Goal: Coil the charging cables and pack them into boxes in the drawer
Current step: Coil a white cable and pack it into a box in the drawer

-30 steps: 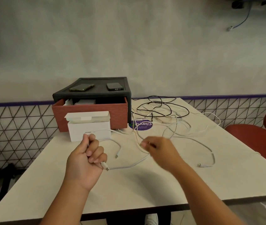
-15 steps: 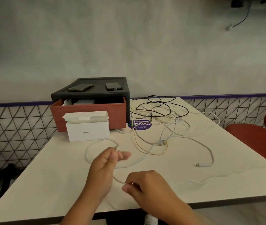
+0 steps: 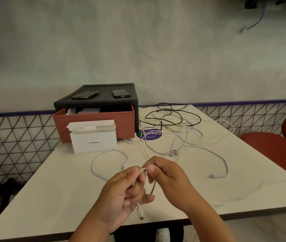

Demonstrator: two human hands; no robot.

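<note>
From my station the table (image 3: pixel 34 198) fills most of the view, its near edge cut off at the bottom. A red chair (image 3: pixel 278 149), far right of the white box (image 3: pixel 93 142), is cropped by the frame. Directly behind that box stands the black cabinet (image 3: pixel 131 102) with its red drawer (image 3: pixel 93 123) pulled out. I cannot make out what lies inside. The box itself has its lid flap raised. Right of the box and behind it spreads a tangle of cables (image 3: pixel 173 123), black and white, partly covering a purple sticker (image 3: pixel 150 134). In front of the box and to its right, both hands meet above the table. My view shows the left hand (image 3: pixel 121 194) with fingers curled round the white cable (image 3: pixel 153 186). The right hand (image 3: pixel 166 177) pinches the cable's top bend between thumb and forefinger. The fingers hide how the strand runs between them. The plug (image 3: pixel 140 214) dangles below the left hand.
</note>
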